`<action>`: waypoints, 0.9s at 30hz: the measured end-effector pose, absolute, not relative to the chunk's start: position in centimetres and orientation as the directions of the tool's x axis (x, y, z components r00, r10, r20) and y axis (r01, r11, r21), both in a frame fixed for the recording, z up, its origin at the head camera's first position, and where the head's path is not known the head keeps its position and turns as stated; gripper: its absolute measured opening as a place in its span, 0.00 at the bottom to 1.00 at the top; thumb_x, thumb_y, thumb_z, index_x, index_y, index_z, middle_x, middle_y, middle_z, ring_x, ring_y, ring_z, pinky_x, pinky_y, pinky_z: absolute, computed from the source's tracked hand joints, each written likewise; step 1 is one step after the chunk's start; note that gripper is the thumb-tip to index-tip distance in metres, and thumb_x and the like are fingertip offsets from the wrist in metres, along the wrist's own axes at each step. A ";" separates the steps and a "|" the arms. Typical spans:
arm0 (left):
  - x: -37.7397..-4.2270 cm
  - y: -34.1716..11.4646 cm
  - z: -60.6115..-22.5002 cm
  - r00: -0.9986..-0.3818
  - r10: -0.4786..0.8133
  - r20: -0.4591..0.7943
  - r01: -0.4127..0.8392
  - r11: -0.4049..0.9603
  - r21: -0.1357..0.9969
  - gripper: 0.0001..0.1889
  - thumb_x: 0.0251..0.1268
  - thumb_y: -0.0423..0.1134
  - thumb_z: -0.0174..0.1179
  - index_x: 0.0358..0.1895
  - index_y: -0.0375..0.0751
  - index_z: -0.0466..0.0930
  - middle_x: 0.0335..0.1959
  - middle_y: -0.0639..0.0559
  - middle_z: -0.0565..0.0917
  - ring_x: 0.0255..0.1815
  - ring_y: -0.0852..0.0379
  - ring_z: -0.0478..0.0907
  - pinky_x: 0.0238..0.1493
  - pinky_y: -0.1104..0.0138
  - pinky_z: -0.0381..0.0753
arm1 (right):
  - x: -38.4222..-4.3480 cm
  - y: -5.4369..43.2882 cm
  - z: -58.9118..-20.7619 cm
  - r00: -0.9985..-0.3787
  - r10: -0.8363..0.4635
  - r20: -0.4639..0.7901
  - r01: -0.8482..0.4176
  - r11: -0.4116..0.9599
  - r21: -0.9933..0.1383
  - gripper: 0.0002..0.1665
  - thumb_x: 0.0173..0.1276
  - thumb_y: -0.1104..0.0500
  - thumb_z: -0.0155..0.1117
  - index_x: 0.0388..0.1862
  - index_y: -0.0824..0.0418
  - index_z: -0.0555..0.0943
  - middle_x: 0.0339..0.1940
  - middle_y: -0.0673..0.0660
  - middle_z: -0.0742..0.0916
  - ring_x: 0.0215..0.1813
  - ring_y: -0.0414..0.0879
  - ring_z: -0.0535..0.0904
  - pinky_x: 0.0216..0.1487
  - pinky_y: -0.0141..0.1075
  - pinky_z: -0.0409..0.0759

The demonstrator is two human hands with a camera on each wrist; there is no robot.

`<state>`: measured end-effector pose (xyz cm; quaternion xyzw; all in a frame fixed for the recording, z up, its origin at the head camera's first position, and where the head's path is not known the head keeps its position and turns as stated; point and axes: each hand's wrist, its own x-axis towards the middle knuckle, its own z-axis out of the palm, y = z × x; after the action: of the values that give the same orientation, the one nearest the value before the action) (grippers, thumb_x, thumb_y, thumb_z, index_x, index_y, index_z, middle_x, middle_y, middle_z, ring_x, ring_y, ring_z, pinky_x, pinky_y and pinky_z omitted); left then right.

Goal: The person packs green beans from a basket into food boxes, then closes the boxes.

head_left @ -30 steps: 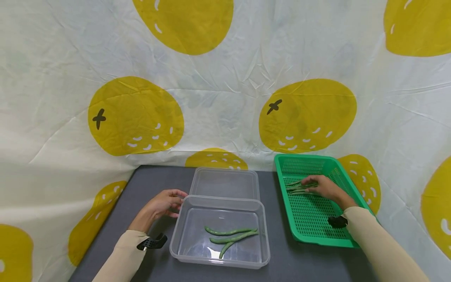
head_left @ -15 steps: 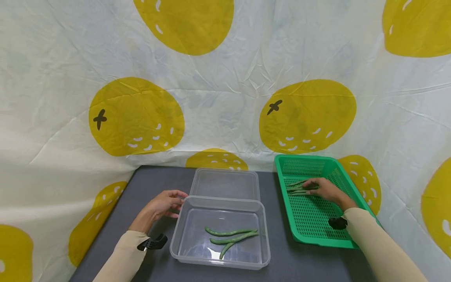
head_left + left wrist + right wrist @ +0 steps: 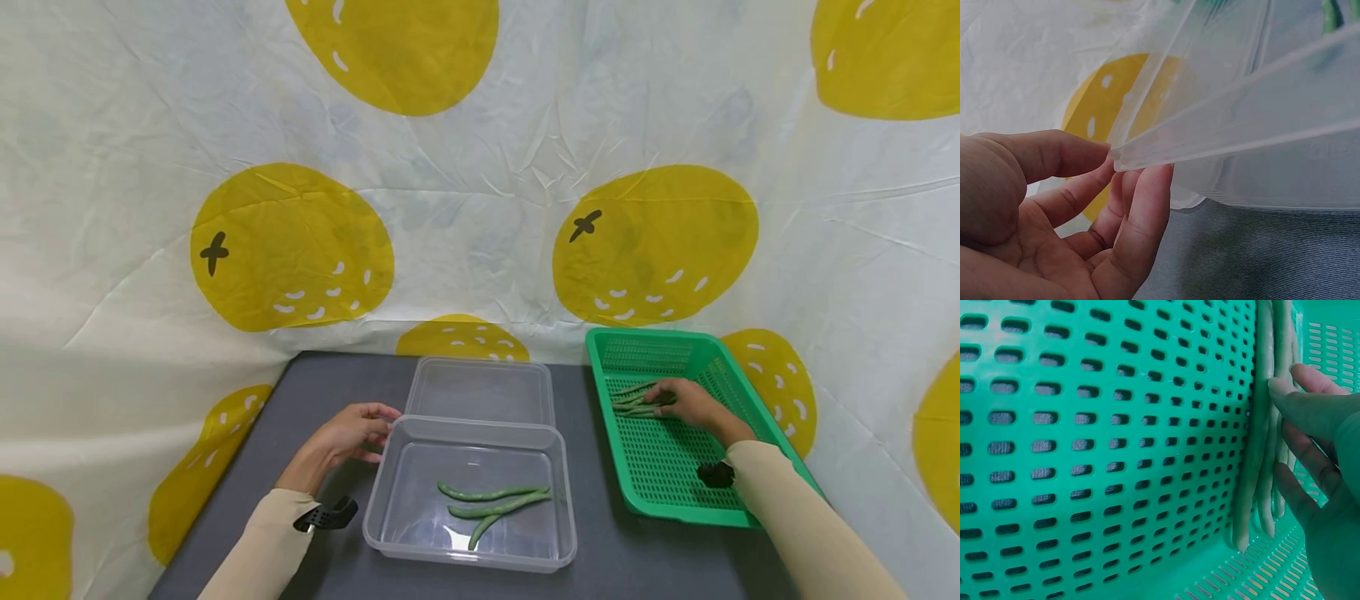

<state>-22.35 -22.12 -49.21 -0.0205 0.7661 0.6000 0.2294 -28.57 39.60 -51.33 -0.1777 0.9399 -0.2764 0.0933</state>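
My left hand point(image 3: 354, 433) pinches the back-left corner of a clear plastic container point(image 3: 375, 508). In the left wrist view the thumb lies at the rim point(image 3: 1210, 150) and fingertips sit under it. Three green beans point(image 3: 498, 505) lie on the container's floor. Over at the right, my right hand point(image 3: 690, 402) reaches into a green slotted basket point(image 3: 637, 492). Thumb and fingers pinch at a small bunch of green beans point(image 3: 1261, 450) lying side by side there. The palm side of the fingers partly hides the beans.
A flat clear lid point(image 3: 480, 387) lies behind the container on the dark grey tabletop point(image 3: 337, 379). Close behind the table hangs a white cloth point(image 3: 472, 250) printed with yellow fruit. The basket's raised walls surround the right hand.
My right fingers have shifted slightly among the beans, and the beans beneath them have moved a little. The left hand stays at the container's corner.
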 end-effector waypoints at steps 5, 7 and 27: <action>-22.5 -22.2 -49.3 -0.897 0.247 -0.366 -0.296 0.279 0.914 0.21 0.68 0.31 0.55 0.63 0.28 0.74 0.48 0.36 0.84 0.36 0.53 0.83 0.34 0.56 0.87 | -28.6 39.4 -51.3 -0.921 -0.379 -0.084 -0.281 0.800 -0.529 0.15 0.68 0.70 0.66 0.53 0.70 0.82 0.52 0.68 0.85 0.54 0.65 0.81 0.50 0.56 0.81; -22.5 -22.2 -49.3 -0.897 0.253 -0.363 -0.292 0.278 0.915 0.21 0.68 0.31 0.55 0.63 0.28 0.74 0.49 0.36 0.83 0.36 0.53 0.83 0.35 0.56 0.87 | -28.5 39.3 -51.1 -0.922 -0.377 -0.090 -0.278 0.806 -0.522 0.16 0.67 0.70 0.67 0.54 0.70 0.82 0.51 0.67 0.86 0.54 0.65 0.81 0.50 0.56 0.82; -22.2 -22.1 -48.9 -0.897 0.259 -0.359 -0.289 0.272 0.918 0.21 0.69 0.32 0.56 0.63 0.29 0.74 0.49 0.36 0.83 0.36 0.53 0.82 0.34 0.56 0.86 | -28.7 39.4 -50.7 -0.898 -0.425 -0.118 -0.331 0.825 -0.457 0.16 0.67 0.72 0.66 0.53 0.72 0.83 0.50 0.68 0.87 0.50 0.62 0.84 0.48 0.53 0.84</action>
<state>-22.16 -22.11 -48.94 -0.0098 0.7645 0.6032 0.2271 -28.69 39.43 -50.68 -0.1991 0.9493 -0.2183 0.1077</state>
